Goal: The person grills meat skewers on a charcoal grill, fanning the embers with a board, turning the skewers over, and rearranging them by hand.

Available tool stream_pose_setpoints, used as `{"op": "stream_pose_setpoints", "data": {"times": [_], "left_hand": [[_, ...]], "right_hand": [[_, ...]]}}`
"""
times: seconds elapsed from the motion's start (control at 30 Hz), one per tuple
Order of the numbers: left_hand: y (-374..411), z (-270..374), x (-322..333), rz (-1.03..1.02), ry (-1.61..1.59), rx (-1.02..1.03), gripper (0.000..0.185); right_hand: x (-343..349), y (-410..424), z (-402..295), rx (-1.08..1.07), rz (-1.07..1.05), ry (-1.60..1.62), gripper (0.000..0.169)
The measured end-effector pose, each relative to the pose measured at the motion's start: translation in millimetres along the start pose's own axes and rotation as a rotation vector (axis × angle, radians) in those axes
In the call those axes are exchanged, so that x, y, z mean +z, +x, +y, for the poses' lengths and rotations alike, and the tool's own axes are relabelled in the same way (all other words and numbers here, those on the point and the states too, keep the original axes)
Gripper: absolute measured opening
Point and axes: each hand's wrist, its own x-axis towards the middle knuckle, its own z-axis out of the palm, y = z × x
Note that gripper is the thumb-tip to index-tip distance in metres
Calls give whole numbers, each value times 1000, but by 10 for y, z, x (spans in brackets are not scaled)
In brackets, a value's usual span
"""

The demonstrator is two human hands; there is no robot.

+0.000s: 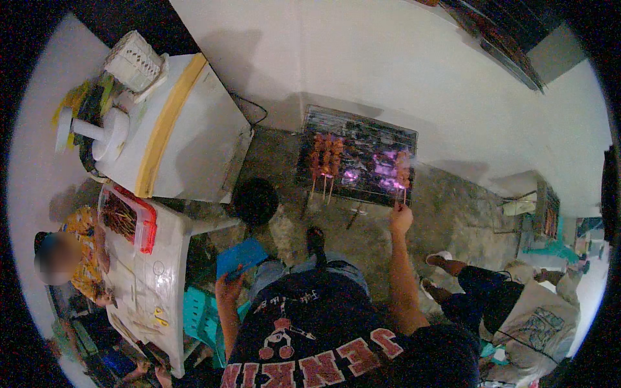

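Note:
My right hand (401, 218) grips the wooden stick end of a meat skewer (402, 167) at the near right corner of a charcoal grill (361, 119). Beneath that skewer and towards the middle, charcoal (385, 167) glows pinkish purple. Several more meat skewers (327, 155) lie side by side at the grill's left, their bare sticks pointing towards me. Low on my left, my left hand (230, 283) holds a flat blue panel (241, 257), apart from the grill; its material I cannot tell.
On the left stands a white appliance (194, 140) bearing a white plastic basket (133, 65). A white table (167, 271) holds a red-rimmed plastic container (145, 218) of skewers. People sit or stand left (85, 252) and right (524, 300). A dark round object (256, 201) is near the appliance.

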Motion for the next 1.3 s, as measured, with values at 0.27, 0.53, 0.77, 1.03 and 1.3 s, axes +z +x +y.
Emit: {"op": "stream_pose_setpoints", "data": {"times": [0.27, 0.53, 0.77, 1.03, 1.3], "left_hand": [[56, 87, -119, 83, -370, -145, 29], [146, 293, -248, -203, 683, 102, 28], [98, 655, -1, -138, 1014, 224, 31], [385, 995, -240, -133, -157, -215, 31], [490, 1059, -258, 24, -202, -211, 32]], "right_hand": [[-281, -165, -442, -45, 58, 8, 25], [214, -640, -1088, -315, -242, 12, 26], [361, -862, -1773, -70, -512, -330, 18], [425, -865, -1787, -4, -424, -288, 16], [48, -773, -1536, 70, -281, 112, 21]]}}
